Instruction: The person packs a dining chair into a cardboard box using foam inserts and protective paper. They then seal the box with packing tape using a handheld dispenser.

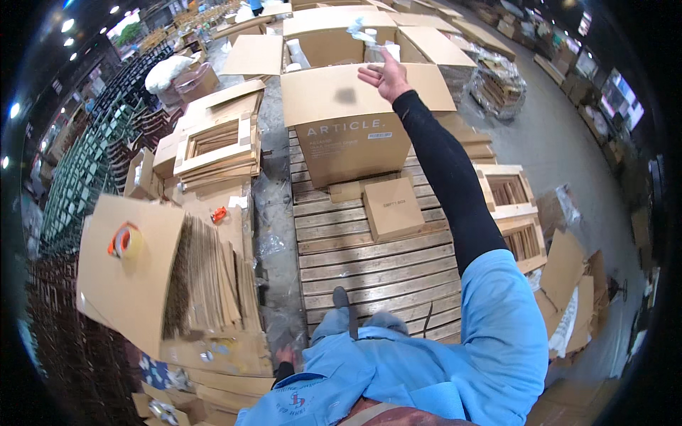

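My right hand (pixel 386 77) is stretched out over the near flap of a large open cardboard box (pixel 348 145), fingers apart and holding nothing. Just beyond it, a crumpled pale blue-white piece (pixel 360 30), perhaps plastic film, shows over the box opening. White wrapped pieces (pixel 298 53) stand inside the box; its bottom is hidden. Low at my left side hangs my left hand (pixel 285 355), small and blurred, so its fingers are not clear. In front of the large box, a small closed carton (pixel 393 209) lies on the slatted wooden platform (pixel 369 273).
On the left, a stack of flat cardboard (pixel 202 277) carries a tape dispenser (pixel 126 241). Another orange dispenser (pixel 219 214) lies farther off. Wooden frames (pixel 217 144) are piled at left, more frames (pixel 508 192) at right. Loose cardboard (pixel 568 284) leans at the right.
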Available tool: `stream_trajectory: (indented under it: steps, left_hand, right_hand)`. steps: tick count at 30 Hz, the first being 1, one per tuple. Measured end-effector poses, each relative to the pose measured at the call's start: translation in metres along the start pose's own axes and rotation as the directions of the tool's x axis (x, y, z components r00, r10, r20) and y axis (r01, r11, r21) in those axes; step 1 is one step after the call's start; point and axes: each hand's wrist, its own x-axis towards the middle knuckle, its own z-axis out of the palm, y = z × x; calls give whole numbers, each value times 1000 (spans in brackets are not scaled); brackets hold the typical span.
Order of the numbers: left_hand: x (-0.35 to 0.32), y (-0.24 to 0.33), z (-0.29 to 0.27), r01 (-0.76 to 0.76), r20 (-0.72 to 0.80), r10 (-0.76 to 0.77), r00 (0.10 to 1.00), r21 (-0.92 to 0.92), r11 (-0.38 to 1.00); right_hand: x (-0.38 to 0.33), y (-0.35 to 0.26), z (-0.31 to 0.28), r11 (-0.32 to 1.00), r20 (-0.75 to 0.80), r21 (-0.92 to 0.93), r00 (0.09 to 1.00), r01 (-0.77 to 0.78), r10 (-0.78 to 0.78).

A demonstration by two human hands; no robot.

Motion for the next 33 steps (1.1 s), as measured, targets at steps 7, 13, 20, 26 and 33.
stream_trajectory:
  steps: [7, 13, 20, 26, 33]
  left_hand:
    - [82, 283, 83, -585, 114, 578, 808, 269, 765]
    - [55, 440, 216, -704, 396, 584, 709, 447, 552]
    - [72, 515, 397, -892, 868, 213, 449, 449, 51]
    - [277, 498, 561, -879, 910, 53, 412, 412, -238]
    - [554, 433, 719, -725, 890, 53, 453, 403, -558]
  right_hand:
    - [-103, 183, -151, 934, -139, -320, 983, -160, 121]
    - [-254, 334, -294, 705, -660, -222, 636, -673, 400]
    - [-189, 423, -349, 687, -663, -458, 732, -564, 159]
    - [-40, 494, -391, 447, -374, -800, 916, -399, 148]
    - [-13, 578, -569, 78, -771, -631, 635, -772, 39]
